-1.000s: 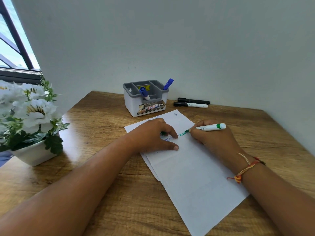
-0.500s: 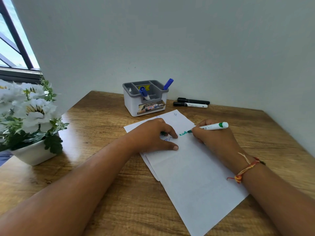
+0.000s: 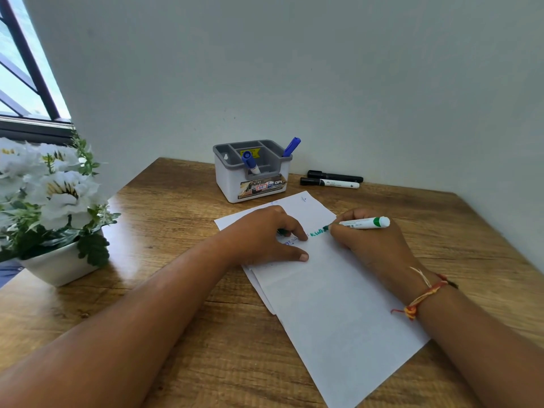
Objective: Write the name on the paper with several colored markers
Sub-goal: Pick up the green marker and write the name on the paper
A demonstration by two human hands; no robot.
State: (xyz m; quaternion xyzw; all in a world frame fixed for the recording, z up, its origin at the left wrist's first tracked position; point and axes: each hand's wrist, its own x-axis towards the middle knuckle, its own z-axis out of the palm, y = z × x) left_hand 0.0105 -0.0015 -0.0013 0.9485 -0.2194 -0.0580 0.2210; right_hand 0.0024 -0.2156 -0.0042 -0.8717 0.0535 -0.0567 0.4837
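Observation:
A stack of white paper (image 3: 338, 304) lies slanted on the wooden table (image 3: 176, 290). My right hand (image 3: 371, 245) grips a green marker (image 3: 362, 223), its tip on the sheet at the end of a short green word (image 3: 318, 232). Faint blue writing (image 3: 291, 240) sits just left of the green word. My left hand (image 3: 262, 237) rests on the paper's upper left part, thumb and index fingertip on the sheet. Its other fingers curl over a small dark green piece (image 3: 281, 231), mostly hidden, which looks like the marker's cap.
A grey organizer (image 3: 232, 184) stands behind the paper with two blue markers (image 3: 249, 161) in it. Two black markers (image 3: 334, 176) lie by the wall to its right. A white pot of white flowers (image 3: 59, 266) stands at the table's left edge.
My right hand and the green marker have shifted slightly right as the green word grew longer. My left hand has stayed put on the paper.

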